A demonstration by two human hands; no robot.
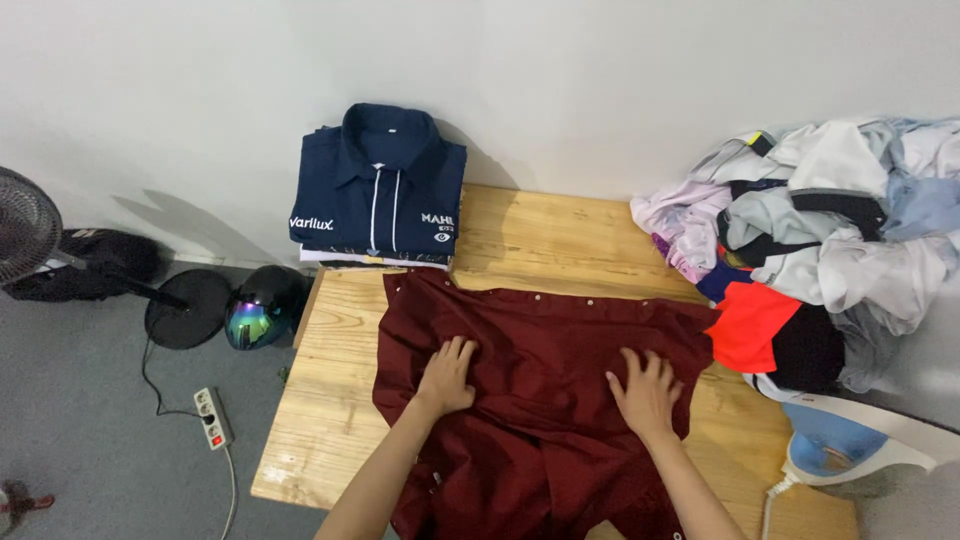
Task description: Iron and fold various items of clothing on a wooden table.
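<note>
A dark red shirt (pixel 545 345) lies spread across a low wooden table (pixel 315 400), its snap-button edge running along the far side. My left hand (pixel 447 377) rests flat on the cloth left of the middle, fingers spread. My right hand (pixel 647 390) presses flat on the cloth to the right, fingers also apart. Neither hand grips anything. The shirt's lower part hangs over the near edge between my forearms.
A stack of folded navy shirts (pixel 380 190) sits at the table's far left corner. A heap of mixed clothes (pixel 810 250) fills the right side. A blue-and-white iron (pixel 850 445) stands at the near right. On the floor: helmet (pixel 258 315), fan (pixel 30 225), power strip (pixel 213 416).
</note>
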